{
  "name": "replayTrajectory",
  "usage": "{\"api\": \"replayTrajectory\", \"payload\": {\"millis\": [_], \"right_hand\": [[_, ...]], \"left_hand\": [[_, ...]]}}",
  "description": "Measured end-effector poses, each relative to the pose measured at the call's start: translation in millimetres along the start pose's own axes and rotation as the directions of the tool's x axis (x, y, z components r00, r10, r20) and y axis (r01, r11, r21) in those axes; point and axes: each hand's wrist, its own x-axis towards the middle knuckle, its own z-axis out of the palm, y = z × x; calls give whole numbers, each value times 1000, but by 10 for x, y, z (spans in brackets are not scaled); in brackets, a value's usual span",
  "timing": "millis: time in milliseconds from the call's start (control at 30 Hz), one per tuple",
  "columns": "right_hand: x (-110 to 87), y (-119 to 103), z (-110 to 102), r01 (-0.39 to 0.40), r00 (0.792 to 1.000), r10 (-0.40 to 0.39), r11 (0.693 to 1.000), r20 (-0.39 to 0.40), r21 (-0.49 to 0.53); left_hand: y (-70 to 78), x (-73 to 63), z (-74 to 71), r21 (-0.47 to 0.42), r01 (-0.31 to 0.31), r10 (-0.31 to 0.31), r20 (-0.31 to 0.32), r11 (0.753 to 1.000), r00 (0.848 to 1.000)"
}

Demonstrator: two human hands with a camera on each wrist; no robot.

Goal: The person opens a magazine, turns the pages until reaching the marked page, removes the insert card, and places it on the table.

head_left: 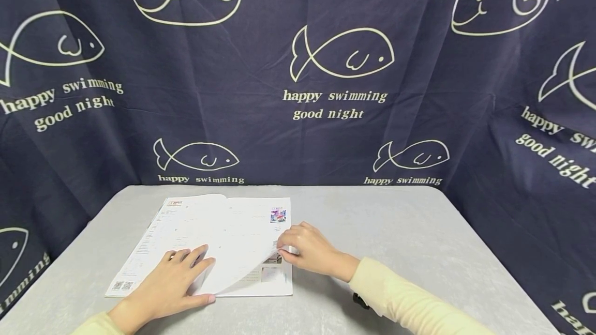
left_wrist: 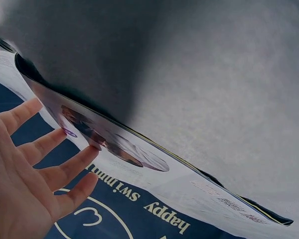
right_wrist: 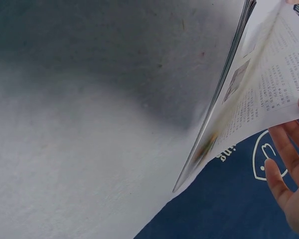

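Note:
An open magazine (head_left: 153, 249) with mostly white pages lies on the grey table. My left hand (head_left: 169, 280) rests on its lower part with the fingers spread and the thumb near the bottom edge. At the right edge, my right hand (head_left: 312, 249) pinches a page (head_left: 247, 260) between thumb and fingers. That page curls up from its lower right corner, and printed text and pictures show on the page beneath. In the right wrist view, small print covers the underside of the lifted page (right_wrist: 269, 92). The left wrist view shows my left fingers (left_wrist: 65, 167) against the magazine (left_wrist: 179, 174).
The grey table (head_left: 386, 231) extends to the right of the magazine and behind it. A dark blue curtain (head_left: 261, 66) with fish drawings and lettering hangs around the table's back and sides. Something small and black (head_left: 360, 301) shows under the right wrist.

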Motion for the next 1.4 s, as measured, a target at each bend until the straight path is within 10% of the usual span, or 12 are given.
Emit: {"api": "replayTrajectory", "payload": {"millis": [1400], "right_hand": [[-75, 19, -43, -120, 991, 122, 992, -51, 35]], "left_hand": [[-19, 13, -41, 22, 3, -3, -1, 1000, 1000]]}}
